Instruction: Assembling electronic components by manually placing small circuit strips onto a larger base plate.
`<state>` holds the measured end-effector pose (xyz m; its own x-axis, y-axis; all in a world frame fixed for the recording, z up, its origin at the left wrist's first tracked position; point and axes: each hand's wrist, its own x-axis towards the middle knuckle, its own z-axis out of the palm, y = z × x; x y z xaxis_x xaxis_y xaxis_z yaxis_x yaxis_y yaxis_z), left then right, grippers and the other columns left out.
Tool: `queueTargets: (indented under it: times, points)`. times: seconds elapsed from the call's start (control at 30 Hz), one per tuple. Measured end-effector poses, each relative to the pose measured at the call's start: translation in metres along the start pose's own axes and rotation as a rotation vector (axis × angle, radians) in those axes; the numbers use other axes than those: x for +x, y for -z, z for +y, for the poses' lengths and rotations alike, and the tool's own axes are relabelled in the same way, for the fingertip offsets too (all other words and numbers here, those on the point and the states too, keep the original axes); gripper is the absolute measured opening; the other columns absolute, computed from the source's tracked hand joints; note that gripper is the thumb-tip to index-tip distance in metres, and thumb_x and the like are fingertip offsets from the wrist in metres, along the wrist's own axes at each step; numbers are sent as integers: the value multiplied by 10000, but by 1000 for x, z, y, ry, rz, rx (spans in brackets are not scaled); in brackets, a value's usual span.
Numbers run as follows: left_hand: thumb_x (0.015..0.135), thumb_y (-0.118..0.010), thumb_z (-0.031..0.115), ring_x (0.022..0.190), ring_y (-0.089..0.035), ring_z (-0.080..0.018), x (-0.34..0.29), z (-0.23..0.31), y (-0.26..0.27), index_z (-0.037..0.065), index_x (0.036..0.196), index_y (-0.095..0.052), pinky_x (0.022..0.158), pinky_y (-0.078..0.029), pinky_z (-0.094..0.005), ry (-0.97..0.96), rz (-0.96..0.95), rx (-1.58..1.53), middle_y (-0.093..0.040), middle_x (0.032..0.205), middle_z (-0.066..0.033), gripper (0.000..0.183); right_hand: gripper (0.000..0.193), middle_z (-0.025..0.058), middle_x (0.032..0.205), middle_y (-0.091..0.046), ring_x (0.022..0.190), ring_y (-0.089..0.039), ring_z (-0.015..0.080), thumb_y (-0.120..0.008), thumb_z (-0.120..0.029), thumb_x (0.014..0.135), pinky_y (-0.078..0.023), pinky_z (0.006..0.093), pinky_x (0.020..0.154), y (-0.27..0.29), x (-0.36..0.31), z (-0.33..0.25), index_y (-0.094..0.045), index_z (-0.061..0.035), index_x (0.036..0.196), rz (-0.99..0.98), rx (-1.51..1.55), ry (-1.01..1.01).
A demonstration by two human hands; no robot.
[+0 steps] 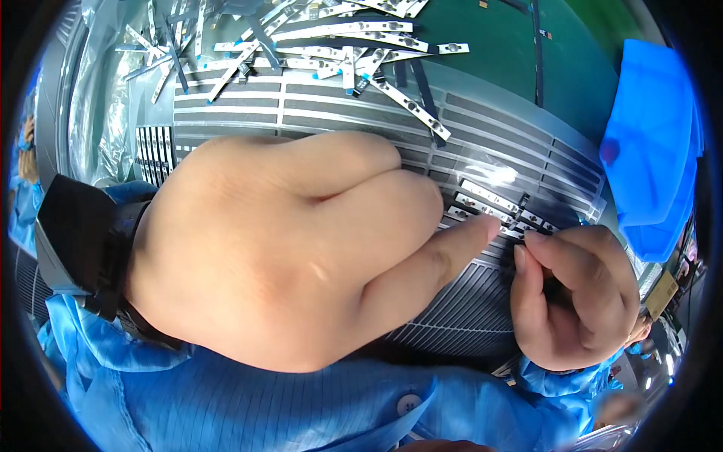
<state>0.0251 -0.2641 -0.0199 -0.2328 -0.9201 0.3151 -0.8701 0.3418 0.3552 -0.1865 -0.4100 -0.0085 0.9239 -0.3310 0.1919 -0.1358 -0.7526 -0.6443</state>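
My left hand (301, 248) spans the middle of the view, back up, over a grey slotted tray (316, 109). Its index finger is stretched out, the tip at a short white strip with dark components (482, 205) among several such strips lying in the slots. The other visible fingers are bent, and the thumb is hidden. From the right, my right hand (576, 294) has thumb and index finger closed in a pinch at the near end of these strips. Whatever sits between those fingertips is too small to make out.
A loose heap of white strips and black tapes (346, 38) covers the tray's far edge and the green mat (489, 45). Blue bins (648, 143) stand at the right. Clear plastic wrapping (113, 113) lies at the left. A black device (86, 241) is strapped to my left wrist.
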Motion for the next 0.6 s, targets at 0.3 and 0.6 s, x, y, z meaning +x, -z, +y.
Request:
queueTargets:
  times: [0.3,0.6]
  points:
    - [602,-729,124,497,-399,-98,-2,-13,-17,38,1066,-795,399,-359,-245,-11,90,-87,-373,649,14,476,243,78,754,-592,558,-498,88,-737,120,716,-364,210,510,-1,-1,3,-675,32,934,16,3,-94]
    - [667,-794,111,503,-418,-121,-2,-17,-14,28,1136,-767,419,-377,-276,-38,18,-104,-364,651,9,477,205,37,704,-569,538,-474,73,-731,104,690,-337,205,500,-6,-1,3,-660,14,860,63,-3,-144]
